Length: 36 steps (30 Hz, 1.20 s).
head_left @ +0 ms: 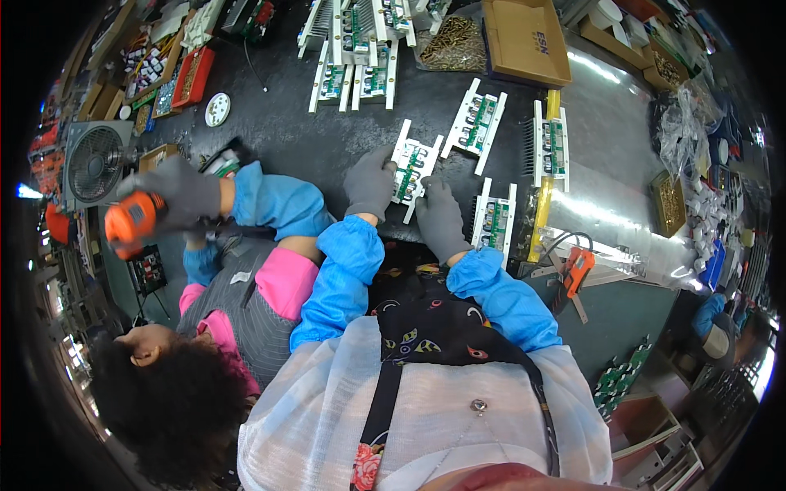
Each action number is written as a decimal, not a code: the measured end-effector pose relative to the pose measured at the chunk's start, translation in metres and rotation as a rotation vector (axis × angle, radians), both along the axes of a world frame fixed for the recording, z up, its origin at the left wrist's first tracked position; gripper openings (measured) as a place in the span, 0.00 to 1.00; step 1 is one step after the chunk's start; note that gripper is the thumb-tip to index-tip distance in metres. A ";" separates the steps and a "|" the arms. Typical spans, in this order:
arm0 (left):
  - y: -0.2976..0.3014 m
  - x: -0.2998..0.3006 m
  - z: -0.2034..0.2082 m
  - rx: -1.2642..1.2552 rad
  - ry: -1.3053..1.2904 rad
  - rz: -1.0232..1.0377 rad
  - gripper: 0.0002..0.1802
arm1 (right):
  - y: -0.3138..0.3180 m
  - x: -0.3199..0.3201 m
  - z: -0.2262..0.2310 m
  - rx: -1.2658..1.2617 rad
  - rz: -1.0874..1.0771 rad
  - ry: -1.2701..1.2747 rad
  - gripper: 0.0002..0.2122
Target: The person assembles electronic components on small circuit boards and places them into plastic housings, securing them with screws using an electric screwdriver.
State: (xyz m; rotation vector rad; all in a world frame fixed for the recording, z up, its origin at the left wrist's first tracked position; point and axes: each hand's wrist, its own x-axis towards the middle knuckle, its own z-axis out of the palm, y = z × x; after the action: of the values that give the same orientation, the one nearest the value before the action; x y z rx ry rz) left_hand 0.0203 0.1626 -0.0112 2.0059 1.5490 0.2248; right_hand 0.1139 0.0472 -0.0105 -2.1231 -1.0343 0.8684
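Observation:
In grey gloves, both my hands hold one circuit board module [413,169], a green board with dark and metallic parts between two white rails. My left hand [370,182] grips its left side, with the fingertips at the upper rail. Lower down on the right side, the fingers of my right hand [440,216] are closed at the edge. A second module [476,123] lies just beyond to the right. Right beside my right hand is another module [494,219], and one more [553,149] stands by a yellow strip [544,204].
Stacked modules [352,49] fill the far middle, beside a bag of screws [452,42] and a cardboard box [524,41]. An orange power screwdriver [578,268] lies at the right table edge. On my left, a co-worker's gloved hand holds an orange power tool [131,219] near a fan [97,164].

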 end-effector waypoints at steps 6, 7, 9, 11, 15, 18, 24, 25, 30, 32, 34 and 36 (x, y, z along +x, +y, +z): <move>0.005 0.004 0.003 -0.133 0.026 0.025 0.17 | 0.011 0.006 0.002 -0.046 -0.026 0.050 0.16; 0.006 0.005 0.004 -0.124 0.027 0.015 0.17 | 0.013 0.007 0.000 -0.067 -0.026 0.062 0.16; 0.007 0.006 0.007 -0.093 0.037 -0.022 0.17 | 0.014 0.009 0.002 -0.064 -0.050 0.073 0.15; 0.008 0.009 0.014 -0.073 0.097 -0.068 0.16 | 0.013 0.012 0.007 -0.053 -0.049 0.087 0.14; 0.024 0.047 0.043 0.209 0.073 -0.188 0.14 | 0.013 0.018 0.004 -0.055 -0.044 0.079 0.13; 0.065 0.101 0.045 0.394 -0.116 -0.328 0.13 | 0.014 0.019 0.007 -0.075 0.010 0.036 0.09; 0.160 0.207 -0.007 0.494 0.073 -0.523 0.13 | 0.014 0.014 0.005 -0.154 0.081 -0.003 0.07; 0.170 0.216 -0.012 0.473 0.138 -0.565 0.14 | 0.011 0.014 0.009 -0.157 0.095 -0.016 0.08; 0.178 0.258 -0.013 0.230 0.528 -0.759 0.35 | -0.041 0.036 0.041 0.125 -0.115 -0.042 0.13; 0.173 0.262 -0.021 0.283 0.534 -0.733 0.37 | -0.079 0.062 0.075 0.057 -0.226 0.003 0.12; 0.196 0.271 -0.038 0.219 0.433 -0.731 0.31 | -0.130 0.070 0.075 0.131 -0.483 -0.058 0.11; 0.232 0.245 -0.018 0.229 0.396 -0.737 0.25 | -0.168 0.071 0.091 -0.008 -0.544 -0.172 0.11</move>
State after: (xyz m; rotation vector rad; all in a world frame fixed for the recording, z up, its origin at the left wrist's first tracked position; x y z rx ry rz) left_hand 0.2649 0.3943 -0.0290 2.7762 0.9037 -0.3201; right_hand 0.1852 -0.1213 0.0808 -2.3465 -0.4791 0.4301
